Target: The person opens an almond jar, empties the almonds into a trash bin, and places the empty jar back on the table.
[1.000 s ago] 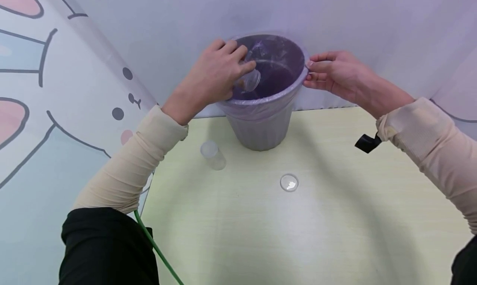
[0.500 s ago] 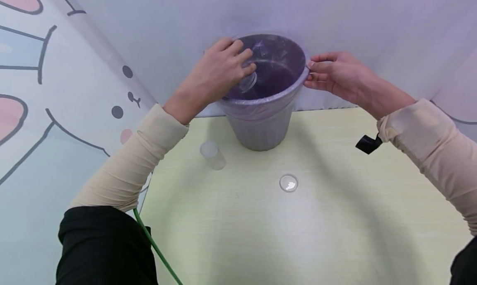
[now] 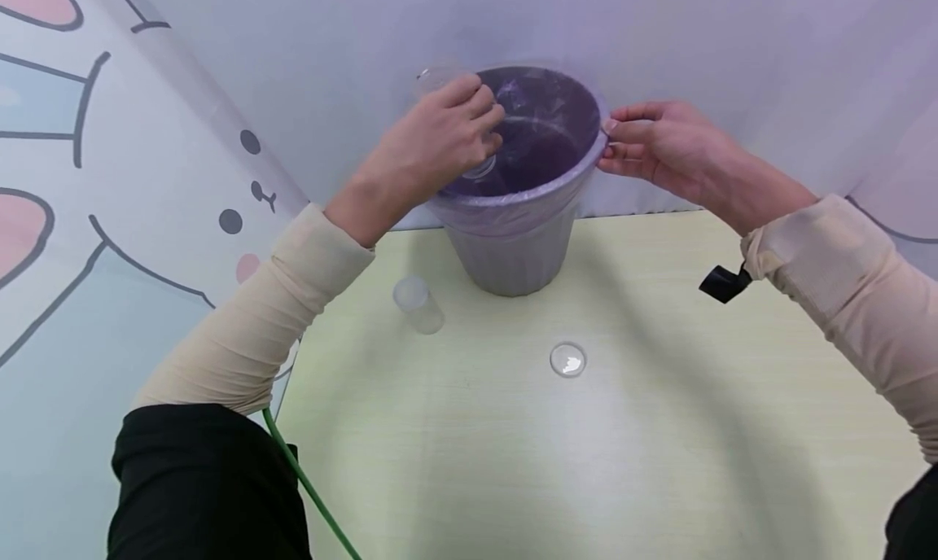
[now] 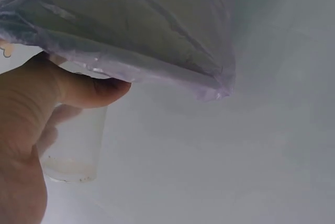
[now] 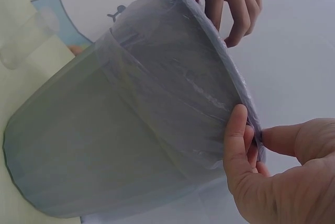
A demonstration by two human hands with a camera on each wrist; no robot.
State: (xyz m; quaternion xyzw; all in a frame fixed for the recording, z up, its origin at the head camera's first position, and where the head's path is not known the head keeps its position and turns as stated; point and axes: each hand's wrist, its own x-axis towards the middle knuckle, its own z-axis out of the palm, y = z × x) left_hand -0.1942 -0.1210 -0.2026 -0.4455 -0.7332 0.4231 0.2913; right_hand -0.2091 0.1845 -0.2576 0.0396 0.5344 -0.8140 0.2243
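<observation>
My left hand (image 3: 443, 137) grips a clear plastic jar (image 4: 78, 140) over the left rim of a trash can (image 3: 509, 259). The jar is tipped with its mouth down toward the inside, and its base (image 3: 435, 77) shows behind the hand. A few small specks lie near that base in the left wrist view. My right hand (image 3: 663, 143) pinches the can's right rim, thumb on one side and fingers on the other, over the thin purple bin liner (image 5: 172, 77). The liner is folded outward around the rim. Most of the jar's mouth is hidden by my left fingers.
A second translucent jar with a whitish lid (image 3: 419, 304) stands on the pale table (image 3: 484, 454), left of the can. A clear round lid (image 3: 567, 360) lies in front. The can stands against the wall (image 3: 696, 39). A green cord (image 3: 311, 487) runs by the left arm.
The left hand has turned over further, tipping the jar more steeply so its base rises behind the hand. The right hand stays on the rim.
</observation>
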